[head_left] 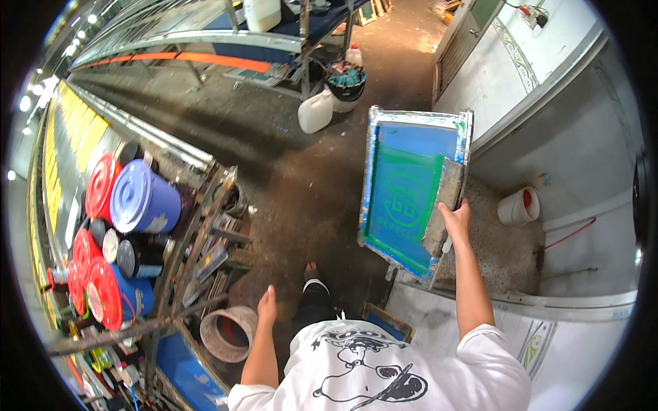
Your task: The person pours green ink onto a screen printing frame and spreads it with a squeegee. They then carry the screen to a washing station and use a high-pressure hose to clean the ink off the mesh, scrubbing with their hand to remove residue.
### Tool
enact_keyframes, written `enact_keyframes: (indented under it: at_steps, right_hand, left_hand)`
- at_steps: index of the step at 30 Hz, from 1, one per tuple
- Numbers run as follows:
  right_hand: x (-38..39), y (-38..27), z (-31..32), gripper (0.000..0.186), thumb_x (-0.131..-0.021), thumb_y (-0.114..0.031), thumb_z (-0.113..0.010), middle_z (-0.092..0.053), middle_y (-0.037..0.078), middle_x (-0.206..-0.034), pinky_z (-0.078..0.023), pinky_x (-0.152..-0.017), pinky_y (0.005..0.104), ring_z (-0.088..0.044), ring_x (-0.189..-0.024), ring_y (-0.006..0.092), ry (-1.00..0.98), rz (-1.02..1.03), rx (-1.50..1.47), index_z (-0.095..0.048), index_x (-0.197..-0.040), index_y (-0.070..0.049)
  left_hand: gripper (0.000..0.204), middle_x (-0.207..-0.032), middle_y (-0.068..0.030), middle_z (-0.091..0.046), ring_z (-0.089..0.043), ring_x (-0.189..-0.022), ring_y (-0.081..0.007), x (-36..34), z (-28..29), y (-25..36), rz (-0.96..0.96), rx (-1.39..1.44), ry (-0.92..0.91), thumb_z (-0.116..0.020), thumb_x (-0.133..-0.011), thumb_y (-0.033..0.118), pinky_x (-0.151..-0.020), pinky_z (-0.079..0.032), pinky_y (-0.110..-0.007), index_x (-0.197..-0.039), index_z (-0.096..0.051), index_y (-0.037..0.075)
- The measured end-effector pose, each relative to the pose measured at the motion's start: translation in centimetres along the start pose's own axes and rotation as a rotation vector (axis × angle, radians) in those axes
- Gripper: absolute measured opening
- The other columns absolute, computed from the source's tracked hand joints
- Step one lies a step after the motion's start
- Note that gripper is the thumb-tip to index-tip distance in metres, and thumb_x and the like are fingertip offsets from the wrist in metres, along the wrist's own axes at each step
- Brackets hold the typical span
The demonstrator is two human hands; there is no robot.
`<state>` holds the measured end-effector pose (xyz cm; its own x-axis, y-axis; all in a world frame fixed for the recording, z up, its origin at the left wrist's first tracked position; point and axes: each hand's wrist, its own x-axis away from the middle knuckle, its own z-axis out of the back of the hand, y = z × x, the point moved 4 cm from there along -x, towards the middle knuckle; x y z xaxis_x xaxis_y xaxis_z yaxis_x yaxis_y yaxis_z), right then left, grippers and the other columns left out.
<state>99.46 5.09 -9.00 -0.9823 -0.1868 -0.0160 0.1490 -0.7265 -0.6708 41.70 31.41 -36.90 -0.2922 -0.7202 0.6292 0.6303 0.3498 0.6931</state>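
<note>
My right hand [457, 220] grips the right side of a screen printing frame [417, 118], held tilted out in front of me. Its mesh is blue, with a green smeared area carrying a design. A worn squeegee [442, 209] lies along the frame's right side, my thumb over it and the other fingers mostly hidden behind. Low at my side hangs my left hand [267, 305], seen edge-on with its fingers loosely stretched and nothing in it. The nearest thing to it is a dirty round bucket [227, 333] on the floor.
Left stands a rack with a blue-lidded bucket [144, 198] and several red-lidded ones. Ahead are a white jug [316, 112] and a black-lined bin [345, 85] beside a metal table. At right, a white bucket [518, 207] stands in a walled wash area behind a low ledge.
</note>
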Motion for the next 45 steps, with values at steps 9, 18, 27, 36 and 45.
enact_keyframes:
  at_steps: [9,18,27,36,45]
  right_hand:
    - [-15.2,2.4,0.2,0.083,-0.077,-0.037,-0.078,-0.057,0.025,-0.133,-0.044,-0.101,0.0512,-0.055,-0.122,0.0429,0.23,-0.279,0.381,-0.043,-0.143,-0.002]
    - [-32.5,1.6,-3.6,0.079,-0.081,-0.036,-0.077,-0.052,0.022,-0.14,-0.045,-0.101,0.0535,-0.052,-0.126,0.0404,0.221,-0.489,0.391,-0.042,-0.144,-0.004]
    - [-62.8,-3.8,-7.7,0.079,-0.074,-0.036,-0.08,-0.059,0.024,-0.131,-0.045,-0.098,0.0496,-0.057,-0.12,0.0393,0.293,-0.451,0.335,-0.048,-0.137,0.0]
    - [-98.9,-16.3,-9.6,0.078,-0.075,-0.035,-0.079,-0.06,0.024,-0.128,-0.045,-0.099,0.0461,-0.057,-0.119,0.0403,0.372,-0.286,0.161,-0.048,-0.136,0.003]
    - [-130.9,-18.6,-10.9,0.079,-0.075,-0.034,-0.08,-0.06,0.029,-0.126,-0.044,-0.101,0.0439,-0.058,-0.119,0.0414,0.551,-0.089,0.0,-0.049,-0.133,0.01]
  left_hand:
    - [0.062,-0.078,-0.0143,-0.056,-0.055,-0.074,-0.0286,-3.5,-4.4,0.9,0.679,-0.343,-0.213,-0.046,-0.096,0.062,-0.064,-0.041,-0.042,-0.08,-0.06,0.003]
    - [0.057,-0.066,-0.0073,-0.055,-0.053,-0.062,-0.0213,-39.1,-10.4,43.0,-0.575,-0.543,0.033,-0.041,-0.102,0.051,-0.058,-0.042,-0.042,-0.077,-0.058,0.004]
    - [0.036,-0.07,0.005,-0.053,-0.05,-0.062,-0.0071,-52.7,-22.6,73.2,-0.148,0.076,0.001,-0.057,-0.1,0.044,-0.055,-0.04,-0.025,-0.087,-0.061,0.01]
    - [0.055,-0.085,-0.0205,-0.067,-0.066,-0.079,-0.0392,-54.0,-41.8,67.3,0.024,-0.794,-0.447,-0.032,-0.104,0.046,-0.07,-0.049,-0.05,-0.09,-0.064,0.003]
    - [0.053,-0.095,-0.0242,-0.068,-0.066,-0.089,-0.0407,-76.3,-58.4,94.2,-0.464,-1.116,-0.447,-0.034,-0.102,0.045,-0.078,-0.049,-0.053,-0.1,-0.066,0.002]
